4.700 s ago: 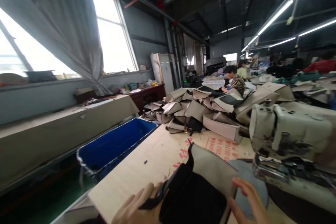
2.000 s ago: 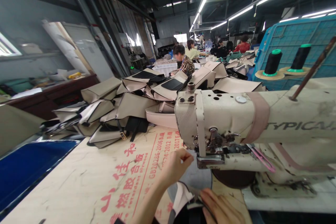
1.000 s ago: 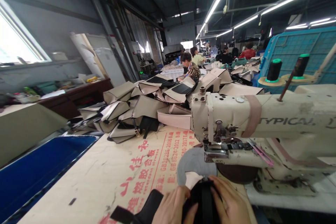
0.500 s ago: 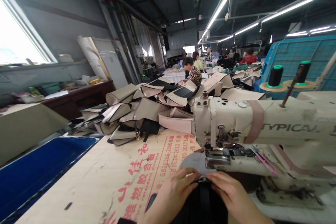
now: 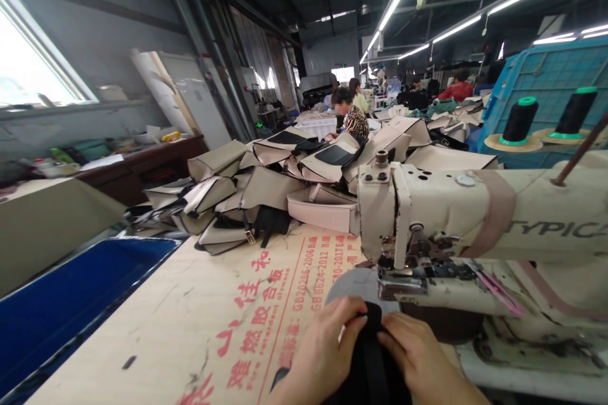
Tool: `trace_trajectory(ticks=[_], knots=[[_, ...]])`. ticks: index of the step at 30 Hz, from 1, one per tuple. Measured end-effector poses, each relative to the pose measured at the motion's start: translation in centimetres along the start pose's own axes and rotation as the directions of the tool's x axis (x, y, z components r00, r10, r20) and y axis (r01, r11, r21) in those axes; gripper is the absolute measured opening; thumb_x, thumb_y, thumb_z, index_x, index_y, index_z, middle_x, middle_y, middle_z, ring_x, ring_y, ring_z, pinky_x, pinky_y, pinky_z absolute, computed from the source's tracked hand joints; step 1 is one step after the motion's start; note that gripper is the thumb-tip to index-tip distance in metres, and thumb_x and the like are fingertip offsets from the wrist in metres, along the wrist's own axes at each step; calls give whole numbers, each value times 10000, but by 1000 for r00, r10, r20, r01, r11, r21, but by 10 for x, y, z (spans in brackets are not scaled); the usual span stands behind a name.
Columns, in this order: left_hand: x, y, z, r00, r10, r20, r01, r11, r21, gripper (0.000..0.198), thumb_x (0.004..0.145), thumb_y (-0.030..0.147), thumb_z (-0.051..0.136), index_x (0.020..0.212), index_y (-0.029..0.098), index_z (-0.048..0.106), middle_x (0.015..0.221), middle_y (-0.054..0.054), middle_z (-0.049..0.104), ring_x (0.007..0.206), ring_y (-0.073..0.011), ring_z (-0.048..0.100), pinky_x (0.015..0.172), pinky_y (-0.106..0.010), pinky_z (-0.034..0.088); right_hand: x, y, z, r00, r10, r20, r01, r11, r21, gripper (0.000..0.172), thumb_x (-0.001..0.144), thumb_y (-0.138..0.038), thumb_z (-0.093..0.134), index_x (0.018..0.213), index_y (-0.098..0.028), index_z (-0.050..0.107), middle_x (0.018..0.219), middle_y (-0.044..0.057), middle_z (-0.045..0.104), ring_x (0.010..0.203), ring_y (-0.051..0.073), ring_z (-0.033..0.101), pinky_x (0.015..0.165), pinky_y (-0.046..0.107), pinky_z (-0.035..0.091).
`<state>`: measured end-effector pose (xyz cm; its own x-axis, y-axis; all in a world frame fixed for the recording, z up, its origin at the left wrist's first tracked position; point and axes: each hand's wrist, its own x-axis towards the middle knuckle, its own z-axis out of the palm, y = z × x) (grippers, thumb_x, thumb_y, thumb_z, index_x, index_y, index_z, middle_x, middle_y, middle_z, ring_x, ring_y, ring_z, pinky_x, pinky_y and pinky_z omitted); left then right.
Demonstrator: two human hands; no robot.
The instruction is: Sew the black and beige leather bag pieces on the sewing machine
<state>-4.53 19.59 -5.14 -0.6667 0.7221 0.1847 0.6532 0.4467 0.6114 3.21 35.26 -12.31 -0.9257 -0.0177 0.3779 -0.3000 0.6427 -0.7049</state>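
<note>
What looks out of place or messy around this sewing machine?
The beige bags lie in a tumbled heap at the far end of the table. The sewing machine has a pinkish band wrapped round its arm. Left hand and right hand hold the black piece; nothing spilled.

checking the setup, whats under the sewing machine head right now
A grey round plate lies under the sewing machine head. The left hand and right hand hold a black piece over its near edge, hiding that part. The needle cannot be made out.
</note>
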Motion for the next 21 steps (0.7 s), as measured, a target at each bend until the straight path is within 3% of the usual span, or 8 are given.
trace_trajectory(ticks=[3,8,13,16,19,21], knots=[[-2,-5,-1,994,96,50,-98,995,22,234,899,198,360,1045,244,538,884,-5,582,820,-109,550,740,-218,445,1,-3,-5,1000,8,17,-8,1000,-14,151,915,-226,382,840,-178,504,806,32,576,751,167,558,647,263,402],[-7,-4,-9,964,163,210,-197,969,150,377,890,139,330,1238,249,425,1030,-36,563,929,-145,530,821,-268,459,7,-6,-14,999,0,51,2,999,-34,206,914,-211,350,811,-174,524,794,45,576,755,177,550,667,283,418],[-3,9,-16,952,147,269,-215,945,245,399,833,68,359,1175,239,469,1124,-32,521,1051,-178,467,935,-329,405,7,-4,-15,998,-12,64,12,1000,11,218,909,-216,358,823,-176,555,804,51,587,831,188,561,773,298,440],[1,10,-17,954,121,274,-192,948,253,341,819,54,362,1061,227,528,1024,-30,540,985,-176,486,909,-330,417,7,-4,-16,998,55,43,-57,997,46,171,901,-248,407,852,-190,560,820,37,593,837,184,565,783,295,442],[5,5,-18,953,159,256,-217,952,217,319,826,63,358,1029,229,541,985,-26,540,933,-159,496,859,-291,438,12,-5,-21,986,164,31,-167,980,109,170,871,-262,489,1032,-211,505,854,12,592,777,159,566,729,270,457],[8,1,-17,957,201,210,-241,951,191,305,845,85,353,1035,233,542,969,-20,544,912,-145,505,834,-262,443,18,-7,-26,992,113,61,-119,987,104,220,873,-234,484,1092,-222,472,940,17,574,851,158,547,783,274,443]])
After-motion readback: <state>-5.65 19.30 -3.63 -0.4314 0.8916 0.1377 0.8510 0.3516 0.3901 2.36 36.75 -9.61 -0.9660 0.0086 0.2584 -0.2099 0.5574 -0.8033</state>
